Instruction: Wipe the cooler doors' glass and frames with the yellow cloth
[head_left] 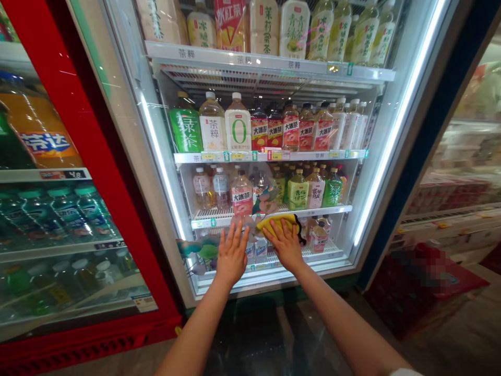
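Both my hands reach forward to the glass door of a lit drinks fridge (pixel 178 261). My left hand (pixel 231 256) lies flat against the glass with its fingers spread and nothing in it. A yellow cloth (pixel 295 218) with a dark edge is under my right hand (pixel 286 244), whose spread fingers press it to the glass. Close above the cloth, a coloured sticker (pixel 266 201) shows on the door. Behind the glass, near my left fingertips, stands a pink-labelled bottle (pixel 241 198).
Rows of bottled drinks fill the shelves (pixel 270 155) behind the door. To the left is a red-framed fridge (pixel 129 224) with more bottles. On the right, a red box (pixel 415 292) sits on the floor beside a blurred open display (pixel 438 209).
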{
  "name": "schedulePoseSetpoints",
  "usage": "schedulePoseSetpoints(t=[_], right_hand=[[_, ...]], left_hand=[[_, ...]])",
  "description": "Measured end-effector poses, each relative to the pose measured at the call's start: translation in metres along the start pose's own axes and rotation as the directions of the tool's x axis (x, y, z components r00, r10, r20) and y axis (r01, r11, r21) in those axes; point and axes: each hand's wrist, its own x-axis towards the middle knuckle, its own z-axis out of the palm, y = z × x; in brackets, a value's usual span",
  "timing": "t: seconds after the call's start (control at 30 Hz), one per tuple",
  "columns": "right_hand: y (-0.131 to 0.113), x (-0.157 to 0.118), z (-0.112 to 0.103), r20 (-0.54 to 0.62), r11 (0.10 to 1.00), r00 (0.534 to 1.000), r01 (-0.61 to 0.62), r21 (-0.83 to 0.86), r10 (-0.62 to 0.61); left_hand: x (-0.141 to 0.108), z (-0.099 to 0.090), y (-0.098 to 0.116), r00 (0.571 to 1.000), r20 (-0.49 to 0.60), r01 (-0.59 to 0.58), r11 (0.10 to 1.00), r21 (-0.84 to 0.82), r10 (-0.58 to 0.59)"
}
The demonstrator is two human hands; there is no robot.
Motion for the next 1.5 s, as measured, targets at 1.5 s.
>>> schedulePoseSetpoints(t=[1.5], right_hand=[[-0.082,0.008,0.028,-0.019,0.998,0.998,0.062,-0.018,-0.062]], left_hand=[[-0.047,0.015,-0.064,0.983,-0.098,0.151,0.988,-0.031,-0.154]])
